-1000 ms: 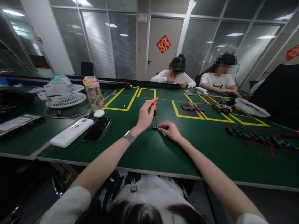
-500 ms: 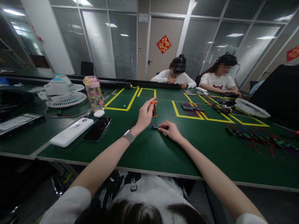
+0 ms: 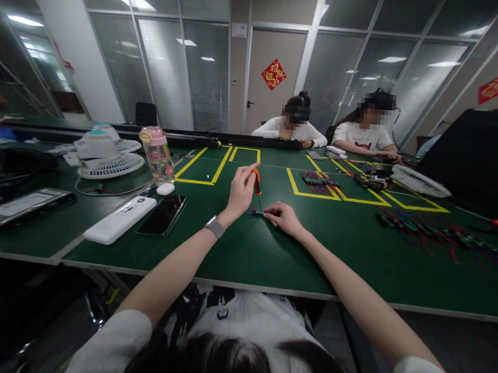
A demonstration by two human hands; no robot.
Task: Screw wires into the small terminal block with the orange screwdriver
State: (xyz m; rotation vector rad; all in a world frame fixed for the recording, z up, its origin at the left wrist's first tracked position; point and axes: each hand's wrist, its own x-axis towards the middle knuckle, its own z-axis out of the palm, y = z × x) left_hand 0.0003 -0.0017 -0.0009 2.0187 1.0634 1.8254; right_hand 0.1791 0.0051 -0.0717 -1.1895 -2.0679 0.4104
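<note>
An orange-and-black screwdriver (image 3: pixel 257 182) stands almost upright, its handle in the fingers of my left hand (image 3: pixel 242 190). Its thin shaft runs down to a small green circuit board (image 3: pixel 259 212) with wires, lying on the green table (image 3: pixel 243 255). The exact spot where the tip meets the board is too small to make out. My right hand (image 3: pixel 285 217) pinches the board's right end between thumb and fingers, low over the tabletop. A watch sits on my left wrist.
Left of my arms are a black phone (image 3: pixel 162 214), a white power bank (image 3: pixel 120 220), a pink-lidded bottle (image 3: pixel 156 155) and a white fan (image 3: pixel 108 158). Wired boards (image 3: pixel 439 233) lie in a heap at right, another bundle (image 3: pixel 319 182) inside yellow tape. Two people sit across the table.
The screwdriver handle looks slightly turned in my left fingers. My right hand and the board stay in place.
</note>
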